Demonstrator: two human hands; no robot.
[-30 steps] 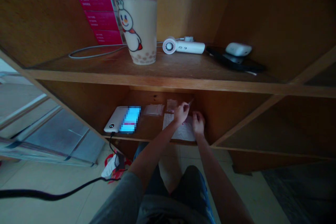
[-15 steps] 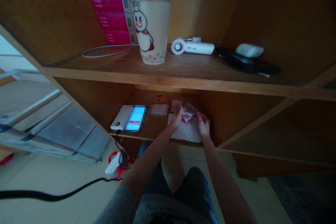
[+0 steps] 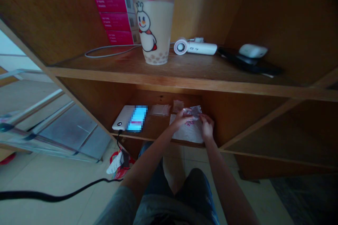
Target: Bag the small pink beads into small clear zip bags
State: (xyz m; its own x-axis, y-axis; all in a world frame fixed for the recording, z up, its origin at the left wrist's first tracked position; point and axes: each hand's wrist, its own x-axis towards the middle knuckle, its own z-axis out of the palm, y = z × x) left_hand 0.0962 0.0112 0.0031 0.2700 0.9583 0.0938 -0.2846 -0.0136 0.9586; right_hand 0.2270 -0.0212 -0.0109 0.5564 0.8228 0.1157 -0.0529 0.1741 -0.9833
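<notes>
On the lower shelf, my left hand (image 3: 180,119) is closed on the left side of a small clear plastic bag (image 3: 195,111). My right hand (image 3: 207,126) pinches the bag's right edge. Below the bag lies a white sheet (image 3: 185,133), perhaps tissue or paper, with small pink-red bits (image 3: 189,123) scattered on it. What the bag holds is too small to make out. Just behind my left hand lies another clear bag (image 3: 178,105). A stack of similar clear bags (image 3: 160,109) rests further left.
A white power bank-like device (image 3: 122,117) and a lit phone (image 3: 137,119) lie at the shelf's left. On the upper shelf stand a milk tea cup (image 3: 158,24) and pink boxes (image 3: 113,1), beside a white handheld fan (image 3: 195,47). A metal rack (image 3: 60,95) stands left.
The plastic bag has shifted and turned between my hands. My left fingers now extend across its left side, and fewer pink-red bits show around the sheet's middle.
</notes>
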